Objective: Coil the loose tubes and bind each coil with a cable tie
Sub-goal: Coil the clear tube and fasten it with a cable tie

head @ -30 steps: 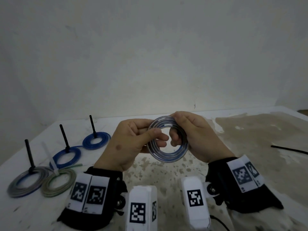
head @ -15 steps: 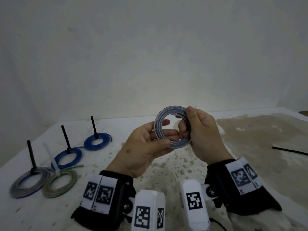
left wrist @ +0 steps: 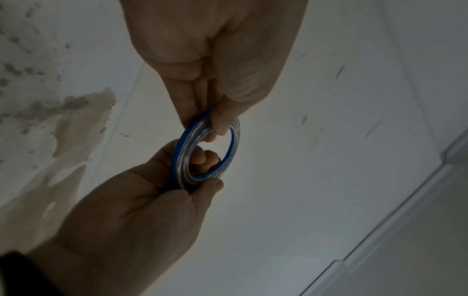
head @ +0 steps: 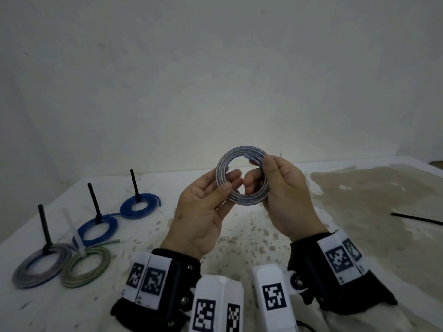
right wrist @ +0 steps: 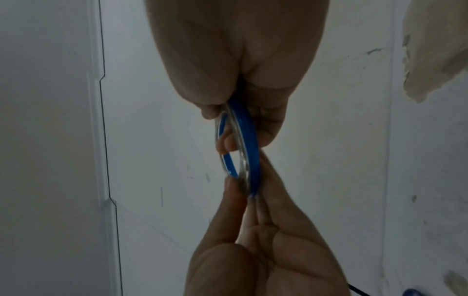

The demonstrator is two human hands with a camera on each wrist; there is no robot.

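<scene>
A coiled tube (head: 242, 177) is held in the air above the middle of the worktop (head: 359, 200), well clear of its surface. The coil is stood nearly upright, with its flat face turned toward the person and its open centre pointing near-to-far; a cut end of the tube is seen at the top right of the ring. The left side of the coil is pinched by the left hand (head: 203, 216), thumb on the near face and fingers (head: 233, 174) behind and through the opening. The right side is gripped by the right hand (head: 285, 188), whose fingers are curled around the rim. In the wrist views the ring is seen almost edge-on, with a blue stripe on clear tubing.

At the far left of the worktop four finished coils are laid flat: two blue coils (head: 140, 206), a grey coil (head: 39, 269) and a green coil (head: 85, 268), with black cable ties (head: 44, 226) standing upright from three of them. A loose black tie (head: 417, 218) is laid at the right edge.
</scene>
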